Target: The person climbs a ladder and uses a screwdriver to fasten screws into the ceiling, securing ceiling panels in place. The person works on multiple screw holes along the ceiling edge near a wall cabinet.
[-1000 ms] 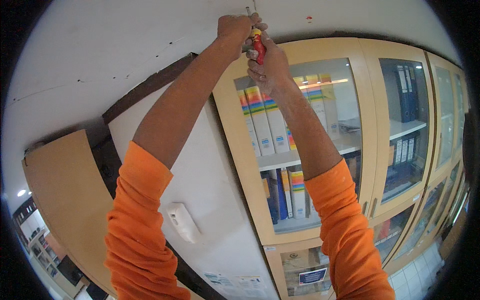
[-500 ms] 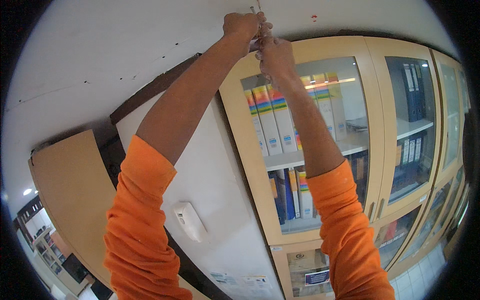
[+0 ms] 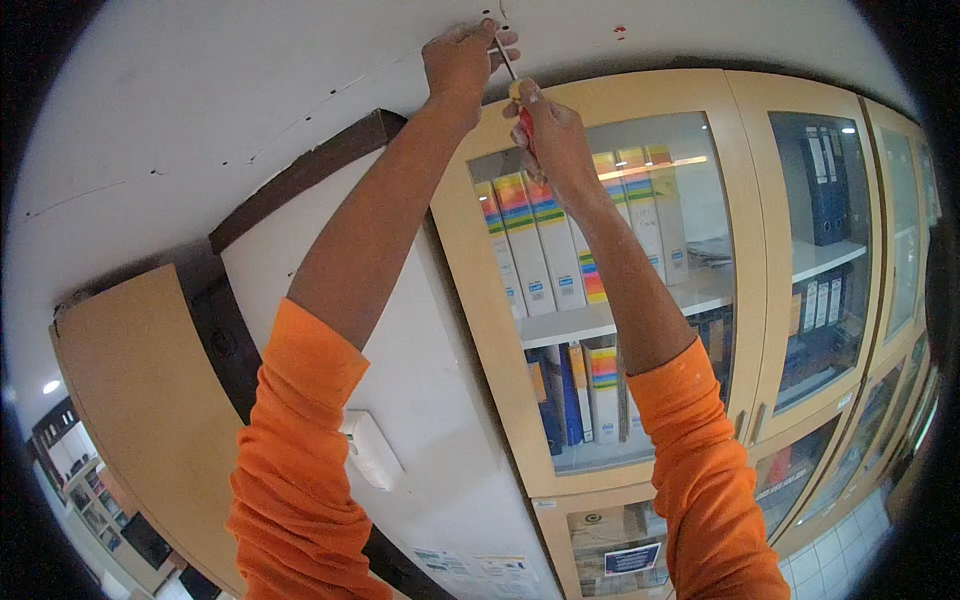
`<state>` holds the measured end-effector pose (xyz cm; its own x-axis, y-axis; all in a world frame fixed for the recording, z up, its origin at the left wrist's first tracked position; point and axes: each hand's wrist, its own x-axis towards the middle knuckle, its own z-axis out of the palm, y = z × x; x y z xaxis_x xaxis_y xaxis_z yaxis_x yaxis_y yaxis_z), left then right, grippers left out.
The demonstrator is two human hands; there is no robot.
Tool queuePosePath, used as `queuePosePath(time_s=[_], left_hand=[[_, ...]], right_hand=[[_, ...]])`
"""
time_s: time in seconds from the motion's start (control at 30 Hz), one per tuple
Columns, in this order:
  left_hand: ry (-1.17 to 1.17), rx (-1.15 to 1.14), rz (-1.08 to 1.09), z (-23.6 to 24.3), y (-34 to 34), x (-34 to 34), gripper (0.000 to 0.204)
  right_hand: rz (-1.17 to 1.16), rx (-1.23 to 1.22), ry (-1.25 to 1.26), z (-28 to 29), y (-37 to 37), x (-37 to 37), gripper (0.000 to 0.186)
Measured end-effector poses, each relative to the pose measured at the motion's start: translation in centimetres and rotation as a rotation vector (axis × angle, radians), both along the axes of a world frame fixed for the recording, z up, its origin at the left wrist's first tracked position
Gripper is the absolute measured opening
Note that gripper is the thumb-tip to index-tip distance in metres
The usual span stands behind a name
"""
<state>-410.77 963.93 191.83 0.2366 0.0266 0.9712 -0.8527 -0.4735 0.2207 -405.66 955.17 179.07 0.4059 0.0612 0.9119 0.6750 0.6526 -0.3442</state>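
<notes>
Both my arms, in orange sleeves, reach up to the white ceiling [image 3: 250, 70]. My right hand [image 3: 560, 140] is closed around the red and yellow handle of a screwdriver [image 3: 507, 62], whose metal shaft points up toward the ceiling. Beside the shaft's upper end, my left hand [image 3: 460, 70] pinches with thumb and forefinger just under the ceiling, its other fingers partly spread behind the shaft. What sits between those fingertips is too small to make out. Several small dark holes or screw heads [image 3: 333, 92] dot the ceiling in a line to the left.
A wooden cabinet [image 3: 750, 110] with glass doors stands close below my right arm, holding binders [image 3: 535, 235]. Left of it is a white wall panel with a white dispenser [image 3: 372, 450]. A tan board [image 3: 140, 380] stands farther left. Red marks [image 3: 620, 32] show on the ceiling.
My hands, bunched together before, are now apart: the right one has drawn down, baring the screwdriver's shaft and handle. The left hand has shifted slightly left. The view has moved a little.
</notes>
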Motion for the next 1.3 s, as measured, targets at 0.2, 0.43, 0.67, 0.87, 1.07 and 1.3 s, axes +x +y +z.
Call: queuePosePath(time_s=[0.2,0.43,0.67,0.87,1.07,1.3], left_hand=[[-0.153,-0.028,0.46,0.6,-1.0,0.4,0.036],[-0.236,0.161,0.743,0.9,1.9,0.2,0.037],[0.019,0.139,0.061,-1.5,0.8,2.0,0.031],[0.086,0.148,0.0,-2.4,0.2,1.5,0.031],[0.065,0.172,0.047,-2.1,-0.4,1.3,0.027],[0.12,0.139,0.055,-2.2,-0.3,1.9,0.025]], right_hand=[[-0.257,0.125,0.076,0.0,0.3,3.6,0.058],[-0.595,0.119,-0.007,1.5,1.1,3.7,0.054],[-0.684,0.195,-0.036,2.6,1.6,4.3,0.047],[-0.718,0.21,-0.052,2.3,2.4,3.8,0.042],[-0.788,0.23,-0.028,2.4,2.3,3.7,0.049],[-0.799,0.167,-0.005,1.9,2.0,3.2,0.048]])
